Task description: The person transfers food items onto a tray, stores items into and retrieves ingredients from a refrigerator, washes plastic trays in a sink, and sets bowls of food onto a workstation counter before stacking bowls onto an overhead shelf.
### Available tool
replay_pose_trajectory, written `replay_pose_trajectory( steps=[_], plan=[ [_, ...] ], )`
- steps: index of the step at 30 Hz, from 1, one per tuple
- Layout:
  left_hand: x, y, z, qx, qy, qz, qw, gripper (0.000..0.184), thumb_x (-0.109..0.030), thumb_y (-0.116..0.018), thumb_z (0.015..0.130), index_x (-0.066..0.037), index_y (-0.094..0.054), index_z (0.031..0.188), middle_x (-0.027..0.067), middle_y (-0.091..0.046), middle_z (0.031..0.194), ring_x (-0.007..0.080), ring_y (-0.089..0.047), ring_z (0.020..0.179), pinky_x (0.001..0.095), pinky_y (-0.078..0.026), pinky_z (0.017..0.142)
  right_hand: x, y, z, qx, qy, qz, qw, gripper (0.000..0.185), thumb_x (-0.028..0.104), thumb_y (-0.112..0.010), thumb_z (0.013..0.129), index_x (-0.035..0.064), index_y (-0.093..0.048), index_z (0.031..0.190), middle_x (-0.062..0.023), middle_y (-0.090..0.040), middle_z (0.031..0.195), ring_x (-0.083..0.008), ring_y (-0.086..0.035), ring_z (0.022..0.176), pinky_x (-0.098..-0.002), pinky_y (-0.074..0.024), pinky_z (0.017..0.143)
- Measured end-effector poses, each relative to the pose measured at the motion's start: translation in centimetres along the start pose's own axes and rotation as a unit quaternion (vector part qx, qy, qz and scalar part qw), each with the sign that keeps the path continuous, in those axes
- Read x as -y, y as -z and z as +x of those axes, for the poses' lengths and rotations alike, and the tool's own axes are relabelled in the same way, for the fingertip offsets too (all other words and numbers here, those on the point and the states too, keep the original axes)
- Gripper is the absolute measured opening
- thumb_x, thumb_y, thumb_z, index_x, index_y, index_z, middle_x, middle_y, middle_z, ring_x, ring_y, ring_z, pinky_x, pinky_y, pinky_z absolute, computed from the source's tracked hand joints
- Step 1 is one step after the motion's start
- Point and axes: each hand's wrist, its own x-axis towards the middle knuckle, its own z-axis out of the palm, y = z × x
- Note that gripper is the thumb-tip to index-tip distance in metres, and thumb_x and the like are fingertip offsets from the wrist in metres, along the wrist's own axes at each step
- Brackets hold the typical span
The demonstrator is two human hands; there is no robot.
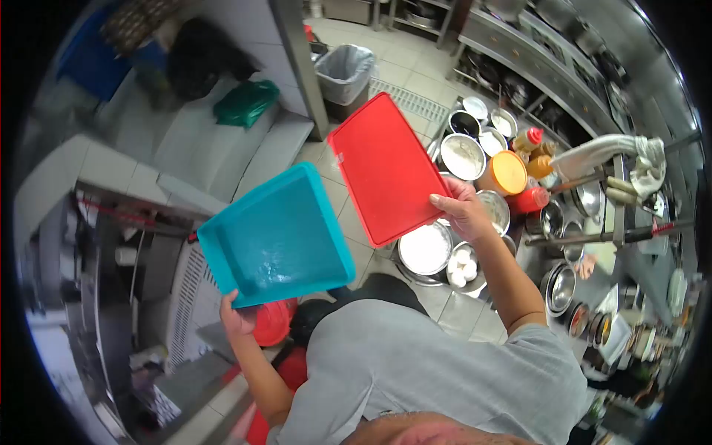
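Observation:
My left hand (pixel 237 317) grips a teal plastic tub (pixel 274 233) by its near left corner, thumb on the rim. The tub is tilted, its inside facing me, with wet-looking shine on the bottom. In my right hand (pixel 465 210) is a flat red plastic lid (pixel 389 170), pinched at its right edge with the thumb on top. Lid and tub are held apart, side by side, above the tiled floor. Below the tub, close to my left hand, sits a red round plastic container (pixel 273 323), partly hidden.
To the right, a counter carries several metal bowls (pixel 463 156), a bowl of eggs or similar white pieces (pixel 462 265), an orange-lidded tub (pixel 507 173) and sauce bottles (pixel 528 139). A lined bin (pixel 345 73) stands ahead. A green bag (pixel 247 102) lies on a ledge at left.

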Motion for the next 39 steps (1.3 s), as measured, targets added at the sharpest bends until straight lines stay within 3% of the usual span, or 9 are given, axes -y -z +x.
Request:
replay_pose_trajectory(
  steps=[3,8,15,19,21,27,31,36,39],
  plan=[
    [-4.9,-6.7,7.3,-0.005,0.015,0.054,0.998,0.050,-0.018,-0.057,0.086,0.000,-0.050,0.131,0.0141,-0.064,0.117,0.0303,-0.063,0.106,0.0464,-0.052,0.089,-0.9,-1.7,0.9,-0.044,-0.038,0.003,0.998,0.025,0.014,-0.069,0.090,-0.0005,-0.061,0.108,-0.0052,-0.068,0.096,-0.0111,-0.066,0.084,-0.0280,-0.0551,0.074],
    [-7.3,-14.3,23.6,0.199,0.115,0.205,0.952,0.048,-0.021,-0.059,0.086,0.003,-0.054,0.127,0.0142,-0.063,0.120,0.0285,-0.062,0.108,0.0435,-0.048,0.096,-3.4,-1.9,4.8,-0.097,-0.027,0.021,0.995,0.021,0.018,-0.071,0.089,0.0031,-0.062,0.102,-0.0009,-0.067,0.089,-0.0075,-0.061,0.073,-0.0244,-0.0508,0.069],
    [-1.2,-32.3,40.8,0.241,0.175,0.210,0.931,0.053,-0.035,-0.061,0.093,0.001,-0.053,0.131,0.0127,-0.062,0.125,0.0270,-0.059,0.114,0.0448,-0.048,0.098,-2.8,1.6,14.1,-0.109,0.019,0.076,0.991,0.015,0.018,-0.071,0.089,0.0066,-0.064,0.095,-0.0002,-0.066,0.085,-0.0065,-0.061,0.074,-0.0245,-0.0506,0.068],
    [3.6,-37.2,46.3,0.264,0.240,0.181,0.917,0.057,-0.041,-0.062,0.095,-0.001,-0.051,0.134,0.0137,-0.061,0.127,0.0272,-0.060,0.113,0.0448,-0.050,0.098,-0.4,2.0,21.8,-0.149,0.023,0.140,0.979,0.018,0.014,-0.071,0.089,0.0043,-0.063,0.102,-0.0018,-0.068,0.092,-0.0078,-0.062,0.077,-0.0249,-0.0493,0.072],
    [5.9,-37.9,48.8,0.256,0.331,0.155,0.895,0.054,-0.034,-0.063,0.094,0.000,-0.050,0.134,0.0156,-0.061,0.126,0.0284,-0.061,0.112,0.0450,-0.051,0.096,1.0,3.2,25.5,-0.176,0.027,0.155,0.972,0.019,0.014,-0.070,0.090,0.0027,-0.063,0.103,-0.0039,-0.069,0.093,-0.0091,-0.064,0.077,-0.0258,-0.0515,0.072],
    [8.5,-44.2,59.3,0.214,0.383,0.147,0.887,0.048,-0.010,-0.062,0.087,0.003,-0.050,0.131,0.0188,-0.063,0.120,0.0325,-0.065,0.105,0.0485,-0.055,0.091,3.9,9.6,36.9,-0.212,0.067,0.163,0.961,0.016,0.012,-0.068,0.092,0.0012,-0.062,0.103,-0.0064,-0.069,0.093,-0.0110,-0.066,0.077,-0.0271,-0.0546,0.070],
    [9.1,-50.5,69.4,0.274,0.381,0.142,0.872,0.052,-0.005,-0.059,0.083,0.007,-0.046,0.132,0.0217,-0.062,0.118,0.0357,-0.064,0.106,0.0531,-0.053,0.094,6.5,14.1,45.3,-0.176,0.074,0.135,0.972,0.017,0.012,-0.068,0.091,0.0016,-0.062,0.104,-0.0049,-0.069,0.096,-0.0097,-0.064,0.084,-0.0270,-0.0525,0.077],
    [8.8,-61.5,80.5,0.301,0.322,0.116,0.890,0.048,0.003,-0.056,0.077,0.005,-0.053,0.125,0.0191,-0.065,0.111,0.0324,-0.068,0.094,0.0490,-0.057,0.086,14.8,17.2,56.2,-0.244,0.034,0.053,0.968,0.027,0.013,-0.068,0.090,-0.0011,-0.058,0.111,-0.0070,-0.065,0.107,-0.0123,-0.062,0.097,-0.0312,-0.0521,0.086],
    [7.6,-68.0,84.9,0.319,0.331,0.118,0.880,0.050,0.003,-0.058,0.075,0.005,-0.054,0.125,0.0181,-0.066,0.110,0.0301,-0.069,0.091,0.0458,-0.057,0.086,19.1,20.9,61.1,-0.150,0.047,0.020,0.987,0.031,0.014,-0.068,0.090,-0.0015,-0.057,0.114,-0.0093,-0.065,0.111,-0.0167,-0.063,0.100,-0.0351,-0.0531,0.088]
  ],
)
